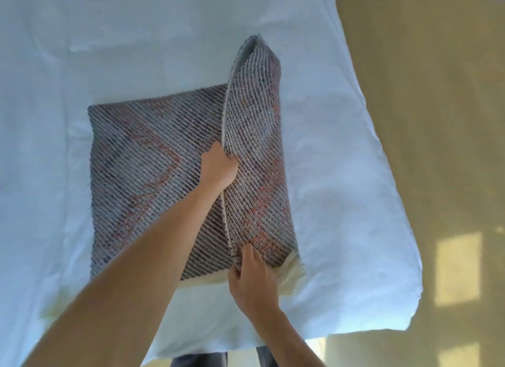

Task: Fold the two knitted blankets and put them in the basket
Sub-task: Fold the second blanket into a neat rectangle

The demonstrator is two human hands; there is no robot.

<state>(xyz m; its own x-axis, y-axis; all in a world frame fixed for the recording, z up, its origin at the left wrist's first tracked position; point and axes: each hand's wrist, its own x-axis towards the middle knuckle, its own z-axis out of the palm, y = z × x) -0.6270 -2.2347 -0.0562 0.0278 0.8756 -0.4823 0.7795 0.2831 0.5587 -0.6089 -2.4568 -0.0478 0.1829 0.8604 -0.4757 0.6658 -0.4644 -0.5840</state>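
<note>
My left hand [220, 165] and right hand [252, 273] grasp the blanket [153, 159] by its raised edge; mid-fold, I judge, needing laying over.

Layout relative to the blanket [142, 175]. The blanket lies on the sheet [82, 52], which extends left of, behind and in front of it. Its right part, the flap [257, 148], stands raised beside the flat left part. The left hand [218, 167] grips the flap's free edge at mid-length; the right hand [252, 279] grips that edge at the blanket's near end. The fringe [289, 271] lies along the near edge, on the sheet. The floor [437, 120] lies right of the blanket, beyond the sheet.
</note>
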